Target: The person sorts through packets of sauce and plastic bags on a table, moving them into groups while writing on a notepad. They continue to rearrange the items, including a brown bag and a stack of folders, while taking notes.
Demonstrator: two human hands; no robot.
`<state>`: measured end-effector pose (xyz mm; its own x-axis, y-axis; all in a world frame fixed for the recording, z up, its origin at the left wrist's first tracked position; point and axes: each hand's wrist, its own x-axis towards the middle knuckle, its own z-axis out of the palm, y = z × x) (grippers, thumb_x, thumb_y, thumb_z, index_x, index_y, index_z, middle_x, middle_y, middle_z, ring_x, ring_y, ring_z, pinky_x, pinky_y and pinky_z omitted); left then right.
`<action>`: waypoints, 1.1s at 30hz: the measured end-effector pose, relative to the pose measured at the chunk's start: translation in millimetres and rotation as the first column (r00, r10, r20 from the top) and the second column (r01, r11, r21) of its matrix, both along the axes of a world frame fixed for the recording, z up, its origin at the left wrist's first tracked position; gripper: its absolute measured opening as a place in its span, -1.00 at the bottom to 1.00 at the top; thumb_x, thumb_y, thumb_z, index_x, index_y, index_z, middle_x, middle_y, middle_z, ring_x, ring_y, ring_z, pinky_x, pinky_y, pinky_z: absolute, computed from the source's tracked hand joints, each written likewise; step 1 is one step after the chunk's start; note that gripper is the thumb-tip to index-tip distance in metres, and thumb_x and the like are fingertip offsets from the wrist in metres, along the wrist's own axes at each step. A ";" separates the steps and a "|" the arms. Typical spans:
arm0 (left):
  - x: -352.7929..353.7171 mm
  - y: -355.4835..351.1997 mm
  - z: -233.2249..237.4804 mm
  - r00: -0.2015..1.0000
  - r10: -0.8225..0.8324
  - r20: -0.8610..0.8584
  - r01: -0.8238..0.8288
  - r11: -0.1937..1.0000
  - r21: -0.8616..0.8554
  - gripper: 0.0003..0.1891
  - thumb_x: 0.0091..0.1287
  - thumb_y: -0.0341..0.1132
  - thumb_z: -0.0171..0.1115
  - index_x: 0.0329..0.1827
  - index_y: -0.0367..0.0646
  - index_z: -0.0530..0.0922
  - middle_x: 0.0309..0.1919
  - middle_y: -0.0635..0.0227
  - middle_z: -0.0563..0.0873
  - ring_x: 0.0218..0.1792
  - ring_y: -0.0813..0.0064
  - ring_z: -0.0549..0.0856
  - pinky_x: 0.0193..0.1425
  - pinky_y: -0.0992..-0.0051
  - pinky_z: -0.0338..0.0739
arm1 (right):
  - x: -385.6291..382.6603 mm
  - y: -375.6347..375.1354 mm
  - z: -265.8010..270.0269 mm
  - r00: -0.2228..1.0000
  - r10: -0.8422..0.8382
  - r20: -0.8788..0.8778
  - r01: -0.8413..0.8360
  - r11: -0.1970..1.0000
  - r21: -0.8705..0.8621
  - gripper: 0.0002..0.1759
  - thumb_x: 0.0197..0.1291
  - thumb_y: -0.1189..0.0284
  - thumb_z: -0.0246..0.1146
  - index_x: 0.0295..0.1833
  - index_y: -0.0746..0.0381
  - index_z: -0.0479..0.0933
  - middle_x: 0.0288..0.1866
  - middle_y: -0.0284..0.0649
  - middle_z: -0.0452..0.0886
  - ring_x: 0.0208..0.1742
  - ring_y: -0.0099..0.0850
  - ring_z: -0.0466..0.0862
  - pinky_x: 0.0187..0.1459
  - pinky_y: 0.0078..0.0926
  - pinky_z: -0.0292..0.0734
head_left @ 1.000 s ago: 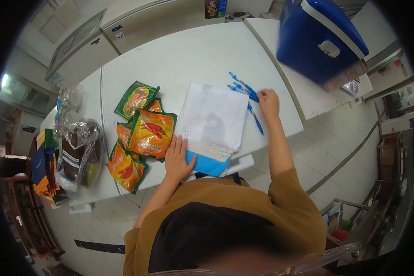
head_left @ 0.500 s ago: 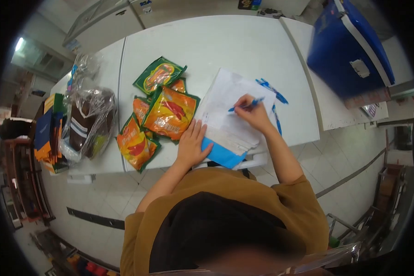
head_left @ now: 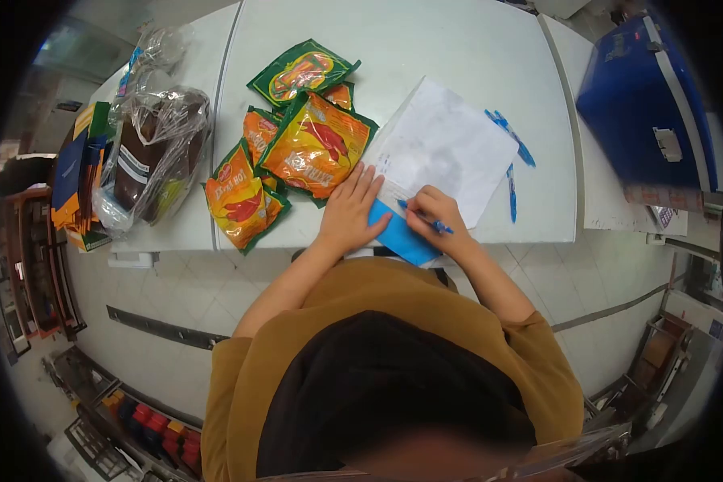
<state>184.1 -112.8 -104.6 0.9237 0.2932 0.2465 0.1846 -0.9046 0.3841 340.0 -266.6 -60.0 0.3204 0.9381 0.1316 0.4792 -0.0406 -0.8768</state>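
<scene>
A white table fills most of the view, with a blue cooler box beyond its right end. Toward the left, a clear plastic bag holds something brown. Between bag and papers lies a loose heap of orange-and-green packets, some overlapping, chillies printed on their fronts.

The stack of white paper sits near the table's front edge, just right of the packets and turned at an angle. At its near end the leaves fan into a narrow band, and a bright blue sheet shows below it.

The person's left hand is laid flat with its fingers extended, grasping nothing; it rests along the stack's lower left corner, thumb over the blue sheet. The right hand pinches a blue pen, the tip pointing down at the fanned band. Whether the tip touches the paper cannot be told. More blue pens lie along the stack's right side.

The step in hand looks like writing on the lower leaves. A further stroke would seem to call for a firm left palm, since loose edges could slide, and small, controlled finger movement at the pen.
</scene>
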 end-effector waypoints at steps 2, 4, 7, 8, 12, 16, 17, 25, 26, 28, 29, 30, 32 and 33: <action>0.3 0.6 -0.8 1.000 0.003 -0.003 -0.003 1.000 -0.008 -0.28 0.22 0.08 0.25 0.35 -0.22 0.43 0.40 0.05 0.41 0.48 0.07 0.27 0.41 0.15 0.25 | -4.9 -3.5 4.7 0.999 -0.012 -0.041 0.011 0.999 -0.031 -0.88 0.03 0.55 0.34 -0.30 0.28 0.55 -0.37 -0.14 0.53 -0.34 -0.24 0.61 -0.29 -0.40 0.50; -0.5 1.3 -0.5 1.000 0.002 -0.017 -0.003 1.000 -0.020 -0.22 0.17 0.13 0.29 0.37 -0.20 0.40 0.41 0.08 0.39 0.50 0.08 0.25 0.41 0.13 0.25 | -8.6 -9.4 5.8 0.997 0.014 -0.079 -0.021 0.996 -0.091 -0.88 0.03 0.55 0.34 -0.30 0.29 0.55 -0.37 -0.14 0.53 -0.34 -0.24 0.61 -0.30 -0.40 0.50; -2.8 4.8 3.5 0.999 -0.030 -0.039 0.026 0.994 -0.103 -0.10 0.05 0.19 0.38 0.39 -0.19 0.37 0.42 0.09 0.36 0.51 0.07 0.23 0.44 0.11 0.22 | -14.9 -17.7 -0.2 0.996 -0.046 -0.076 0.040 0.996 -0.074 -0.87 0.01 0.55 0.36 -0.32 0.31 0.55 -0.37 -0.13 0.54 -0.36 -0.23 0.61 -0.33 -0.39 0.50; -3.4 6.0 4.2 0.998 -0.044 -0.047 0.038 0.993 -0.115 -0.06 0.01 0.21 0.40 0.41 -0.18 0.36 0.43 0.09 0.35 0.51 0.07 0.22 0.45 0.10 0.20 | -18.1 -19.8 -1.6 0.998 -0.030 -0.063 0.025 0.998 -0.066 -0.87 0.04 0.52 0.36 -0.33 0.32 0.55 -0.40 -0.14 0.54 -0.37 -0.25 0.61 -0.34 -0.39 0.49; -6.1 10.5 6.3 0.993 -0.086 -0.075 0.074 0.986 -0.149 0.07 -0.09 0.27 0.45 0.46 -0.16 0.28 0.47 0.11 0.28 0.53 0.08 0.17 0.49 0.08 0.16 | -24.9 -25.6 -1.8 0.965 -0.165 -0.205 0.128 0.975 -0.180 -0.77 0.22 0.37 0.31 -0.39 0.31 0.54 -0.57 -0.21 0.48 -0.50 -0.36 0.57 -0.44 -0.41 0.45; -7.2 12.6 5.8 0.992 -0.103 -0.076 0.090 0.983 -0.160 0.11 -0.11 0.29 0.46 0.48 -0.13 0.25 0.48 0.12 0.26 0.54 0.08 0.15 0.50 0.07 0.14 | -14.2 -24.8 31.4 0.626 -0.378 -0.682 0.052 0.893 -0.447 -0.59 0.46 0.13 0.06 -0.37 0.20 0.44 -0.76 -0.34 0.34 -0.78 -0.55 0.31 -0.74 -0.56 0.15; -7.1 12.6 5.6 0.992 -0.101 -0.071 0.089 0.983 -0.162 0.11 -0.11 0.29 0.46 0.48 -0.14 0.26 0.48 0.12 0.26 0.54 0.08 0.16 0.51 0.08 0.14 | -5.1 -23.8 41.1 0.504 -0.358 -0.786 -0.052 0.896 -0.441 -0.59 0.48 0.11 0.03 -0.35 0.17 0.43 -0.77 -0.34 0.33 -0.81 -0.57 0.26 -0.78 -0.58 0.09; -8.4 13.7 1.7 0.994 -0.108 -0.028 0.102 0.981 -0.165 0.13 -0.14 0.30 0.48 0.48 -0.13 0.25 0.46 0.11 0.29 0.53 0.07 0.17 0.52 0.12 0.13 | -7.8 -5.0 -8.1 -0.804 -0.250 -0.539 -0.088 0.947 -0.309 -0.58 0.52 0.15 -0.03 -0.35 0.21 0.34 -0.71 -0.40 0.18 -0.81 -0.60 0.09 -0.85 -0.67 -0.03; -8.3 14.9 0.0 0.994 -0.105 -0.025 0.099 0.981 -0.166 0.14 -0.14 0.30 0.47 0.48 -0.14 0.25 0.47 0.11 0.29 0.54 0.08 0.16 0.52 0.13 0.13 | -12.7 -4.3 -5.4 -0.732 -0.242 -0.637 -0.085 0.960 -0.267 -0.60 0.50 0.16 0.03 -0.35 0.22 0.37 -0.68 -0.37 0.33 -0.81 -0.62 0.17 -0.85 -0.69 0.00; -9.8 14.0 1.2 0.993 -0.110 -0.030 0.103 0.979 -0.176 0.14 -0.15 0.32 0.46 0.48 -0.16 0.26 0.47 0.09 0.28 0.55 0.09 0.14 0.52 0.14 0.13 | -29.6 2.2 12.7 -0.086 -0.417 -0.905 0.168 0.889 -0.426 -0.62 0.48 0.18 0.08 -0.33 0.23 0.39 -0.63 -0.31 0.45 -0.81 -0.57 0.25 -0.83 -0.67 0.11; -10.6 14.4 1.8 0.993 -0.110 -0.033 0.102 0.979 -0.177 0.14 -0.15 0.31 0.46 0.48 -0.16 0.26 0.47 0.09 0.28 0.55 0.09 0.14 0.52 0.14 0.13 | -35.1 3.5 20.9 0.264 -0.502 -0.824 0.319 0.852 -0.416 -0.64 0.47 0.19 0.10 -0.33 0.24 0.41 -0.61 -0.28 0.50 -0.81 -0.55 0.29 -0.82 -0.66 0.16; -10.6 14.5 2.9 0.994 -0.108 -0.035 0.100 0.979 -0.180 0.14 -0.15 0.30 0.47 0.48 -0.16 0.26 0.47 0.09 0.28 0.55 0.09 0.14 0.52 0.14 0.13 | -37.6 2.0 25.5 0.475 -0.474 -0.741 0.355 0.874 -0.331 -0.72 0.37 0.32 0.25 -0.33 0.29 0.49 -0.49 -0.18 0.62 -0.69 -0.48 0.47 -0.65 -0.59 0.37; -10.7 12.8 0.8 0.994 -0.104 -0.023 0.098 0.977 -0.191 0.14 -0.16 0.28 0.48 0.48 -0.15 0.25 0.47 0.10 0.29 0.55 0.10 0.15 0.53 0.15 0.13 | -35.9 -3.6 8.9 0.890 -0.321 -0.324 0.300 0.947 -0.114 -0.81 0.26 0.44 0.32 -0.35 0.31 0.53 -0.48 -0.18 0.60 -0.59 -0.43 0.52 -0.54 -0.53 0.41; -10.5 13.3 -0.2 0.995 -0.102 -0.011 0.098 0.976 -0.193 0.14 -0.16 0.27 0.49 0.48 -0.13 0.25 0.47 0.11 0.29 0.55 0.09 0.15 0.53 0.14 0.13 | -35.2 -3.6 5.7 0.974 -0.221 -0.045 0.220 0.975 -0.024 -0.84 0.21 0.50 0.36 -0.36 0.32 0.56 -0.47 -0.18 0.59 -0.55 -0.40 0.54 -0.48 -0.50 0.44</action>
